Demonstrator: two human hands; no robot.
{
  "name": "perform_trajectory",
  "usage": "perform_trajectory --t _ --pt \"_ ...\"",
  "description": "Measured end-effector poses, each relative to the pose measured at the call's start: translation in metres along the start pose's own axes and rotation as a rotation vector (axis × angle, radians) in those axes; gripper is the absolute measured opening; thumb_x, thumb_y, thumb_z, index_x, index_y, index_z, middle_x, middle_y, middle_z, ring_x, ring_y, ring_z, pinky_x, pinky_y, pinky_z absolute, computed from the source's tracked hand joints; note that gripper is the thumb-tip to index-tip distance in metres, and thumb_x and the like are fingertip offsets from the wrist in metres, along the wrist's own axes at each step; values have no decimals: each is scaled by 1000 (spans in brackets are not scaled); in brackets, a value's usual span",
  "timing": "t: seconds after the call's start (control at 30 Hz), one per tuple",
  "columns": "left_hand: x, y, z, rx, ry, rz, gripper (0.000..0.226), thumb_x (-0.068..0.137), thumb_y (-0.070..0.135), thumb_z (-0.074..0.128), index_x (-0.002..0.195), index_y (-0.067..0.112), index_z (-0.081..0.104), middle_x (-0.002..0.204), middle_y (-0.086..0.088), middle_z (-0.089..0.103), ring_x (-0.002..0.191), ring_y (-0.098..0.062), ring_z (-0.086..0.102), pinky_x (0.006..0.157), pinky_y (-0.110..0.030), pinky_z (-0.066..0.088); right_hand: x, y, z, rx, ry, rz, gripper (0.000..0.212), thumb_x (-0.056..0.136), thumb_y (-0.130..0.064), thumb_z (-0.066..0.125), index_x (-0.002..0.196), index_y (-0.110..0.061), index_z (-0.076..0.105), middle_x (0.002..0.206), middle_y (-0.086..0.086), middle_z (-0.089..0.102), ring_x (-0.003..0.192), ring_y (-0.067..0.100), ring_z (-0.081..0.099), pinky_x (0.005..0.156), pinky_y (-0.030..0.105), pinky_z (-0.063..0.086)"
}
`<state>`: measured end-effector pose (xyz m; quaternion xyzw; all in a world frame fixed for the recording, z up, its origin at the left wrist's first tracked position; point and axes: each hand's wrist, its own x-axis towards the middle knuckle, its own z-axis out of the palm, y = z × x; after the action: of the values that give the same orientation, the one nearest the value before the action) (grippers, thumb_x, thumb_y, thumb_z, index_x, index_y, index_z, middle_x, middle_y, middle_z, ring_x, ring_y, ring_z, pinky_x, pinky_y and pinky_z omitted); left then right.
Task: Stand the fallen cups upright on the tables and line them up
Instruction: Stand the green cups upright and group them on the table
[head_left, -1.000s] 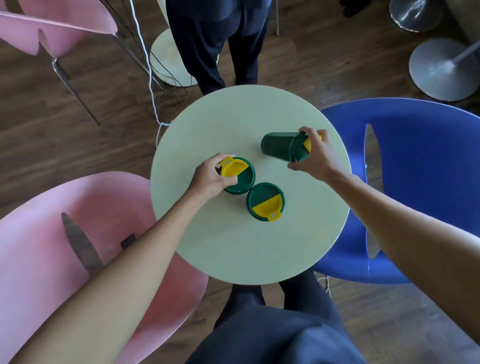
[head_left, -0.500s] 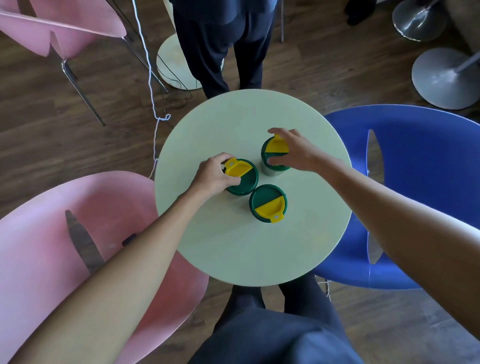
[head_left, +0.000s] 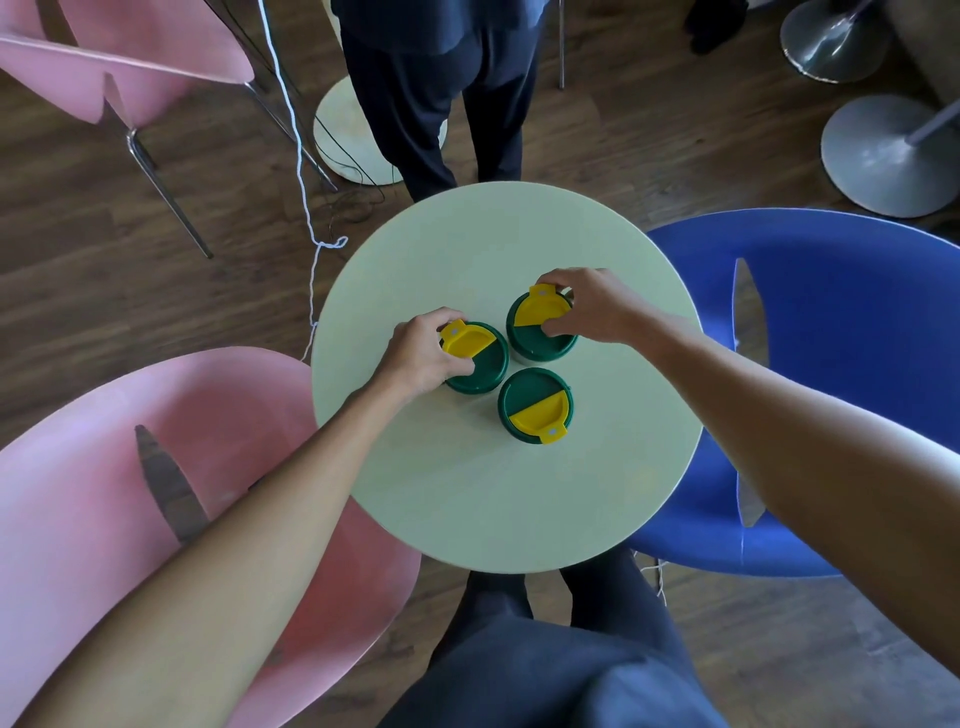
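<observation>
Head view: round pale-green table (head_left: 467, 493), three green cups with green/yellow lids, all upright, clustered near the table's middle in a triangle, not a line.

Left cup (head_left: 480, 366): left hand (head_left: 421, 353) is on it, fingers (head_left: 452, 317) curled over the far-left lid edge by the yellow tab, thumb on the near edge. Closed grip on the lid rim.

Far cup (head_left: 535, 335): right hand (head_left: 592, 306) grips it from the right, index finger on the yellow tab at the far edge, thumb on the lid top near the yellow/green boundary. Fingers pinched on the lid, closed around the rim.

Near cup (head_left: 535, 405): free, no hand on it, yellow tab pointing toward the wearer and to the right. Sits just beside the other two; cannot tell if the lids touch.

Surroundings: pink chair (head_left: 130, 493) at the table's left, blue chair (head_left: 831, 389) at its right, second pink chair (head_left: 130, 57) far left. Another person's dark trouser legs (head_left: 441, 104) stand just past the far table edge. White cord (head_left: 306, 208) hangs down at the table's far left. Grey round stand bases (head_left: 878, 156) on the wood floor, top right.
</observation>
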<state>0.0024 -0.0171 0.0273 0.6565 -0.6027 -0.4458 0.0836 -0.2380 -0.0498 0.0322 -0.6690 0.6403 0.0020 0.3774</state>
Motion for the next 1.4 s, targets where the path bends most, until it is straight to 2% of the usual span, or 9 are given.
perform_trajectory --t 0.3,0.57,0.83,0.93,1.03,1.1,1.17,1.27,1.4 --pt "-1 -5 1 2 -12 30 57 67 16 78 122 23 66 108 -4 70 101 -27 63 86 -37 56 1 -9 -3 -67 -65 -60 67 78 -23 78 140 -20 53 137 8 60 118 29 56 86 26 38" --pt "1 -3 -2 2 -75 37 54 69 11 76 121 24 67 109 -4 70 95 -21 61 76 -22 46 5 -14 -8 -103 -125 -86 68 81 -21 77 143 -21 50 142 10 56 123 31 54 94 34 43" --pt "4 -3 -2 -28 -115 24 53 74 12 74 124 25 63 117 -2 66 106 -21 57 80 -24 42 7 -14 -2 -73 -148 -43 66 82 -20 74 142 -24 47 139 12 55 120 33 53 92 39 46" --pt "1 -2 0 -57 -80 23 51 80 23 74 128 24 60 125 1 61 106 -19 55 85 -28 43 3 -15 1 -30 -139 -28 69 82 -18 73 144 -24 43 141 13 52 125 32 50 96 40 45" --pt "-1 11 -1 -37 89 88 39 84 30 68 122 23 63 122 1 63 105 -21 58 87 -35 50 -14 -13 -3 135 -18 -6 62 85 -19 71 142 -23 46 140 11 53 125 29 52 99 39 46" --pt "-2 31 0 20 197 185 28 87 27 64 114 20 66 114 -1 68 102 -21 60 86 -36 51 -33 -8 -8 254 147 20 49 89 -18 68 136 -18 54 132 10 59 118 27 57 94 37 49" --pt "-5 58 6 71 231 287 21 88 24 61 108 19 68 106 1 70 96 -20 62 85 -39 53 -57 -1 -14 357 307 63 36 91 -16 65 127 -13 61 120 7 66 106 23 63 89 34 50" --pt "-9 106 29 150 155 404 18 89 23 59 104 19 70 98 2 73 90 -19 65 83 -37 55 -97 20 -27 484 467 150 28 90 -18 62 117 -17 67 104 -4 70 94 13 68 82 31 55" --pt "-19 184 86 247 28 534 18 86 23 60 100 21 71 91 2 75 86 -21 68 81 -38 55 -159 71 -55 625 632 295 28 88 -19 60 114 -20 69 101 -3 73 91 10 69 63 9 49"
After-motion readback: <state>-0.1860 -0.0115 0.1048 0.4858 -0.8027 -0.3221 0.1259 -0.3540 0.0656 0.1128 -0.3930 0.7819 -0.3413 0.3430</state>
